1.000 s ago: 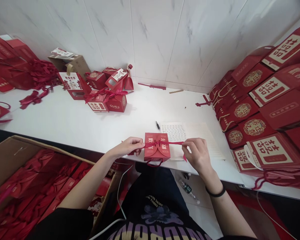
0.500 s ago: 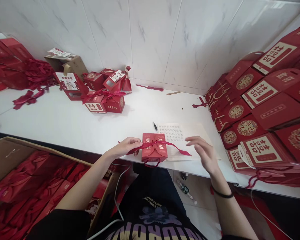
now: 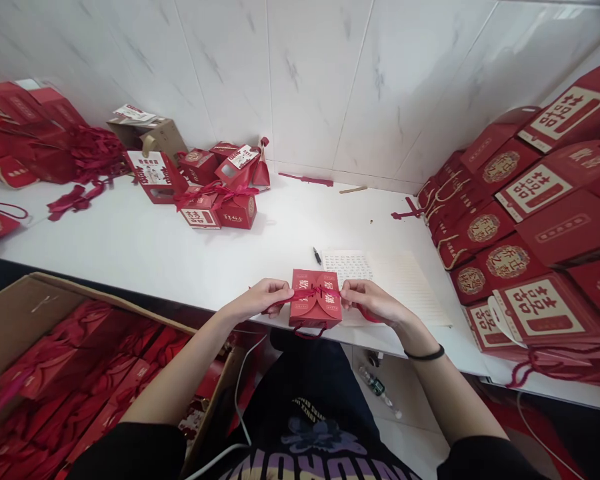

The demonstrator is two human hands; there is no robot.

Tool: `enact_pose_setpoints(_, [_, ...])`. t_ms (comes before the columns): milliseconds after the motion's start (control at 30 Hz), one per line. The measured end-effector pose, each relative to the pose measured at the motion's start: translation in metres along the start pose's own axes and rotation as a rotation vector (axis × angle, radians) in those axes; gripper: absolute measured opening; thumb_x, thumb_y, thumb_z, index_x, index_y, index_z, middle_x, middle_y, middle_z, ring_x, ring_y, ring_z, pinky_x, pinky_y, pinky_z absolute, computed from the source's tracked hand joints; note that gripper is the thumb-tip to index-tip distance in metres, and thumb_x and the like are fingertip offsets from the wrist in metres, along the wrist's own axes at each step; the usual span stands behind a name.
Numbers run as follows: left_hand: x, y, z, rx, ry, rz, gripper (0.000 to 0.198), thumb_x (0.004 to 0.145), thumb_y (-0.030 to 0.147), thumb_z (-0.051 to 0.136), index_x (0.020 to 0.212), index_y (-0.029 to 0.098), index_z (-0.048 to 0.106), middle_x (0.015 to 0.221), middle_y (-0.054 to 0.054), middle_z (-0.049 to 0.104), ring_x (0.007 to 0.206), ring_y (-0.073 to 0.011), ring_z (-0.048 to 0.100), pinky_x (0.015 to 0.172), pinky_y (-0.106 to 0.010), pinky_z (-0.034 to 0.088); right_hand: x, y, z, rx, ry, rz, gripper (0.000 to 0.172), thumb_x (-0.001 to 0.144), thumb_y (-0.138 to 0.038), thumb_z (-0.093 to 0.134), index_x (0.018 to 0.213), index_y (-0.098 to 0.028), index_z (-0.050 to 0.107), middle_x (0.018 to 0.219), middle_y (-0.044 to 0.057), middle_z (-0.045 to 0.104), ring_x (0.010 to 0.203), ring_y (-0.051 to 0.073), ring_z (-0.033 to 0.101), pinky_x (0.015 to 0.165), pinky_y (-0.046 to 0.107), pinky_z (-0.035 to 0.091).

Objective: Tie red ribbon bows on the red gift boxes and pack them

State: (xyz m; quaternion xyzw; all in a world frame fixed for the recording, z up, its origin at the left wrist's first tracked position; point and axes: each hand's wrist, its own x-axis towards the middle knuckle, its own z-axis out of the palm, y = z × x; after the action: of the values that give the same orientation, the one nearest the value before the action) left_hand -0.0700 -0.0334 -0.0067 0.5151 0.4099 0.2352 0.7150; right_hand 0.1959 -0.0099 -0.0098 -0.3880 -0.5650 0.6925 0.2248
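A red gift box (image 3: 314, 311) with pale printed characters sits near the table's front edge, a dark red cord handle hanging over its near side. Across its top runs a crimson ribbon (image 3: 316, 291), crossed at the middle. My left hand (image 3: 266, 298) pinches the ribbon at the box's left side. On the right side, my right hand (image 3: 369, 299) pinches the other end, its tail hanging below the fingers. Just behind the box lie a black pen (image 3: 317, 256) and a handwritten sheet (image 3: 349, 265).
Red gift boxes (image 3: 219, 208) stand toward the back left of the white table (image 3: 260, 250). Stacked red boxes (image 3: 535, 247) fill the right side. A cardboard carton (image 3: 15, 320) of red boxes is below left. A plastic bottle (image 3: 379, 388) lies on the floor.
My right hand has come in from the right and closed on the ribbon's right end, which was lying loose. The left hand still pinches its side. The view has shifted slightly.
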Motion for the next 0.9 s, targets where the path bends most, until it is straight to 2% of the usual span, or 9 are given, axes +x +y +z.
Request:
enact_pose_setpoints(167, [-0.002,0.005,-0.003,0.001,-0.007,-0.034,0.041,0.073,0.048,0.063,0.06,0.018,0.039,0.045,0.01,0.031,0.036,-0.0022,0.027,0.038,-0.019,0.019,-0.005,-0.001,-0.006,-0.074,0.07,0.0,0.037,0.075,-0.05,0.065,0.065,-0.018,0.051,0.061,-0.001,0.051,0.056,0.01,0.044,0.053,0.024,0.033])
enact_pose_setpoints(367, [-0.001,0.009,-0.007,0.095,0.013,-0.05,0.04,0.074,0.048,0.062,0.061,0.018,0.039,0.042,0.01,0.031,0.034,-0.0013,0.023,0.035,-0.017,0.015,-0.007,-0.008,-0.004,0.038,0.138,-0.082,0.028,0.078,-0.041,0.065,0.07,-0.017,0.051,0.066,0.0,0.054,0.059,0.01,0.048,0.054,0.023,0.036])
enact_pose_setpoints(467, [-0.001,0.009,-0.006,0.11,0.02,-0.037,0.041,0.074,0.052,0.06,0.061,0.018,0.04,0.04,0.01,0.031,0.032,-0.0017,0.023,0.033,-0.017,0.014,-0.01,-0.011,-0.002,0.009,0.149,-0.068,0.025,0.077,-0.038,0.065,0.072,-0.018,0.052,0.062,-0.002,0.05,0.054,0.009,0.044,0.043,0.02,0.029])
enact_pose_setpoints(567, [-0.001,0.007,-0.006,0.105,0.02,-0.022,0.042,0.073,0.053,0.06,0.06,0.018,0.041,0.039,0.01,0.032,0.031,-0.002,0.025,0.033,-0.017,0.015,-0.014,-0.01,-0.003,-0.002,0.124,-0.032,0.023,0.076,-0.037,0.065,0.074,-0.019,0.052,0.058,-0.004,0.042,0.049,0.008,0.037,0.038,0.018,0.024])
enact_pose_setpoints(767, [0.001,0.005,-0.007,0.092,0.021,-0.03,0.041,0.073,0.052,0.061,0.059,0.017,0.043,0.04,0.01,0.031,0.032,-0.0017,0.024,0.034,-0.017,0.015,-0.016,-0.006,-0.006,0.01,0.106,-0.032,0.027,0.077,-0.04,0.064,0.069,-0.019,0.049,0.062,-0.003,0.045,0.048,0.007,0.036,0.038,0.019,0.026])
enact_pose_setpoints(900, [0.0,0.005,-0.008,0.121,0.041,-0.015,0.044,0.076,0.052,0.058,0.056,0.017,0.041,0.039,0.009,0.03,0.033,-0.0025,0.025,0.035,-0.018,0.017,-0.013,-0.005,-0.005,0.014,0.193,-0.077,0.03,0.074,-0.042,0.067,0.067,-0.018,0.05,0.063,-0.002,0.049,0.043,0.006,0.037,0.035,0.019,0.028])
